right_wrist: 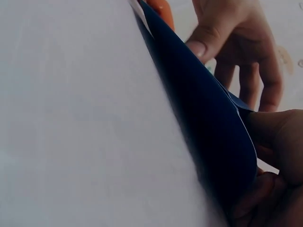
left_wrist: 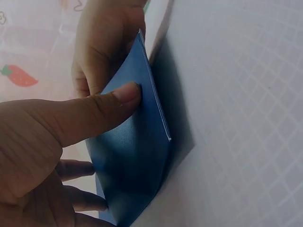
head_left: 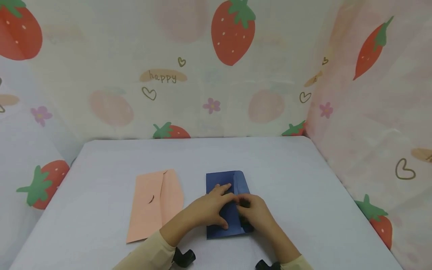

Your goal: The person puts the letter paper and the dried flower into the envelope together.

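Note:
A blue envelope (head_left: 216,179) lies on the white table with its flap on the right side. My left hand (head_left: 213,206) rests across its body, fingers spread; in the left wrist view the thumb (left_wrist: 125,94) presses on the blue paper. At the flap side, my right hand (head_left: 257,213) pinches the flap's edge between thumb and finger. In the right wrist view the blue flap (right_wrist: 203,123) stands tilted up from the table. What lies inside the envelope is hidden.
Left of the blue envelope lies a peach envelope (head_left: 143,210) with its flap spread to the right and a small dark curved mark on it. Strawberry-print cloth (head_left: 270,45) walls the table's back and sides. Black wrist devices (head_left: 183,258) sit below both hands.

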### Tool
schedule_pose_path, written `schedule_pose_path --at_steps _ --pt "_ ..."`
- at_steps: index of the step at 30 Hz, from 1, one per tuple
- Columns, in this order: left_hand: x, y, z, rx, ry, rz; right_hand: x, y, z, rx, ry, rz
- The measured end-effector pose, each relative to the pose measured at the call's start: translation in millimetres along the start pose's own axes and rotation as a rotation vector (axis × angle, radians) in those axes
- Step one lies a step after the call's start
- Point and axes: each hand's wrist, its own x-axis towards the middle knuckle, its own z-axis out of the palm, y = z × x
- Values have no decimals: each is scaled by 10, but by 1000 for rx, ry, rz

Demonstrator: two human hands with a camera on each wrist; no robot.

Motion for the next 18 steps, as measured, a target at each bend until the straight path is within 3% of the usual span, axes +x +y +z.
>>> schedule_pose_path --at_steps 12,18 --pt "5 8 17 49 5 -8 2 88 -150 -87 120 -111" --pt "-11 7 -44 66 21 -12 20 125 -179 -105 158 -152"
